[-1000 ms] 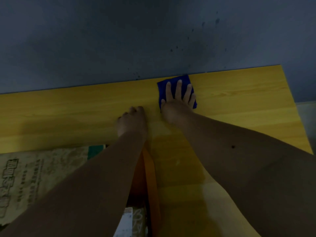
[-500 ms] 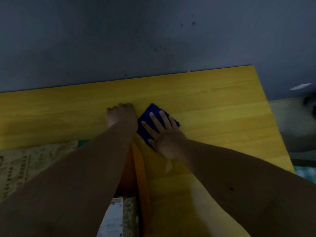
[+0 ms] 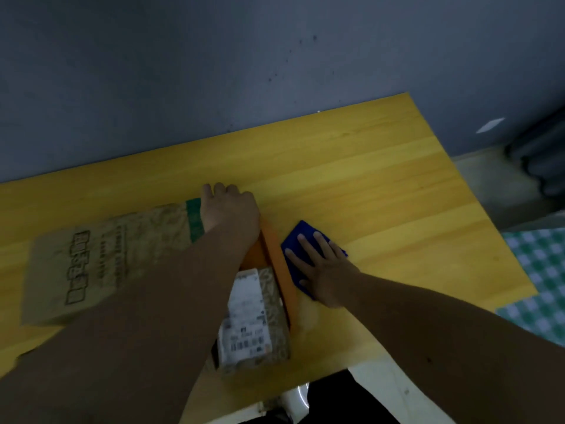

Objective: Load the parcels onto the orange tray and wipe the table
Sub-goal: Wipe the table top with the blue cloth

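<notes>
The right hand [image 3: 328, 275] lies flat with its fingers spread on the blue cloth [image 3: 298, 240], pressing it to the yellow table [image 3: 382, 185] just beside the orange tray [image 3: 279, 264]; its grip is open and holds nothing. The left hand [image 3: 229, 209] rests at the tray's far corner with its fingers curled over the edge, though whether that grip actually closes on the rim I cannot tell, since the fingertips are hidden. The chief risk, as I judge it, is the cloth running into the tray wall on the next stroke: a firm sweep leftward could shove the tray and its load toward the near table edge unless the left hand braces it. The cloth could also bunch under the palm and leave a strip unwiped along the tray's side. In the tray sits a small parcel with a white label [image 3: 253, 319], close against the right wall, and a large brown paper parcel [image 3: 101, 261] lies to its left under the forearm. How far the large one sits within the tray is hidden. The loading looks done and the wiping under way.
</notes>
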